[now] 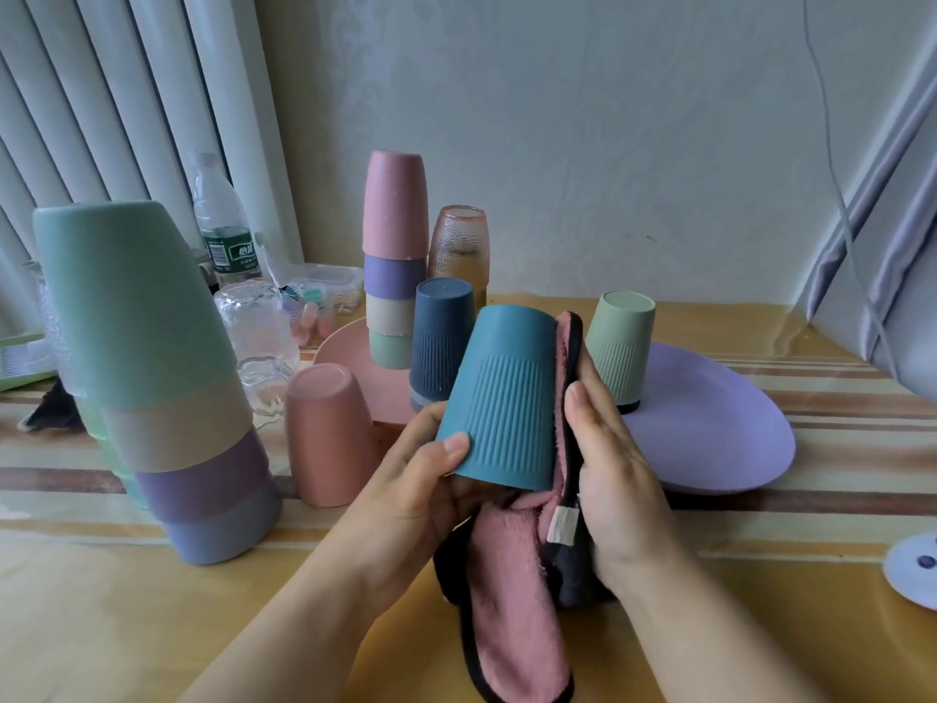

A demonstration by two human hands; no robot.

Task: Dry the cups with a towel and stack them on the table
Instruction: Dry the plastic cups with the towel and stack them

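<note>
- Above the table's near edge, centre of view: 1 teal ribbed cup (502, 398), held upside down and tilted, base up and away, rim toward the person.
- Left hand (426, 479): grips the teal ribbed cup at its rim end, thumb laid across the ribbed wall, remaining fingers underneath and hidden by the cup.
- Right hand (613, 469): fingers straight, pressing 1 towel (512, 591) flat against the cup's right side; whether the thumb curls round the cloth cannot be seen.
- Towel: pink plush face, dark backing and dark edging, small pale tag near the right palm; hangs from below the cup down to the table (760, 601).
- Left foreground: 1 stack of cups (152, 378), inverted, green on top, then beige, purple and blue-grey bands.
- Just right of that stack: 1 pink cup (329, 433), inverted, standing alone.
- On a pink plate (345, 357) behind: 1 tall stack (394, 256) topped by a pink cup, and 1 dark blue cup (443, 342), inverted.
- On a lilac plate (720, 423) at right: 1 pale green ribbed cup (621, 347), inverted.
- Rear: 1 amber glass (459, 246), clear glasses (256, 337), 1 water bottle (223, 220).
</note>
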